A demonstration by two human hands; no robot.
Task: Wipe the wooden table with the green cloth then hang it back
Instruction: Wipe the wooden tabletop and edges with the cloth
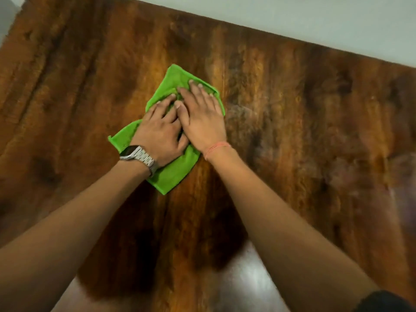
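Note:
The green cloth lies spread flat on the wooden table, near its middle. My left hand, with a metal watch on the wrist, presses palm-down on the cloth's near-left part. My right hand, with a thin orange thread on the wrist, lies flat on the cloth's far-right part, its thumb side overlapping the left hand's fingers. Both hands have their fingers extended on the cloth rather than curled around it. The cloth's middle is hidden under the hands.
A pale wall runs along the table's far edge. A bright glare patch shines on the glossy near part of the tabletop. Dusty streaks show on the wood right of the cloth.

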